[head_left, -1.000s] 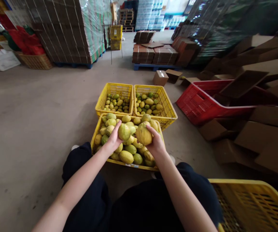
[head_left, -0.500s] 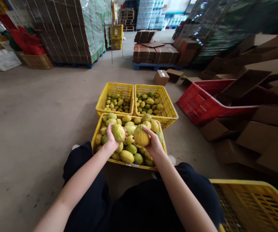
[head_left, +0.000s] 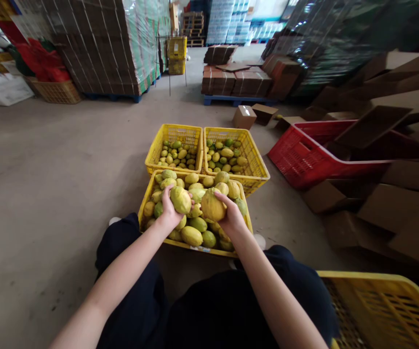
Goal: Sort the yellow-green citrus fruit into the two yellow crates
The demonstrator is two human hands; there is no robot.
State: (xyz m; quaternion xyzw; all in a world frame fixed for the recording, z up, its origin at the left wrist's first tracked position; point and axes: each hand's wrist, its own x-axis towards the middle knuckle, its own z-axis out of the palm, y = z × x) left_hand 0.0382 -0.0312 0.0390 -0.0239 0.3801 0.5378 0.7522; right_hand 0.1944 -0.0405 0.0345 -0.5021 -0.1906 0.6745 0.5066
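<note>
My left hand [head_left: 169, 208] is wrapped round a yellow-green fruit [head_left: 181, 199]. Another, more orange-yellow fruit [head_left: 213, 205] is in my right hand [head_left: 231, 213], with the thumb over its top. Both are held side by side, slightly apart, above the near yellow crate [head_left: 246, 215], which is full of large yellow and green fruits [head_left: 191, 236]. Behind it stand two more yellow crates, the back left crate [head_left: 154, 145] and the back right crate [head_left: 255, 154], both with smaller fruits inside.
A red crate [head_left: 300, 160] with cardboard in it lies to the right among open cardboard boxes [head_left: 394, 208]. Another yellow crate [head_left: 369, 277] is at my lower right. Farther off are a small carton [head_left: 244, 117], flattened cardboard on a blue pallet [head_left: 236, 101] and wrapped stacks [head_left: 96, 48].
Both fruits stay in my hands; the left one has moved slightly right, closer to the right one. The whole view has shifted very slightly.
</note>
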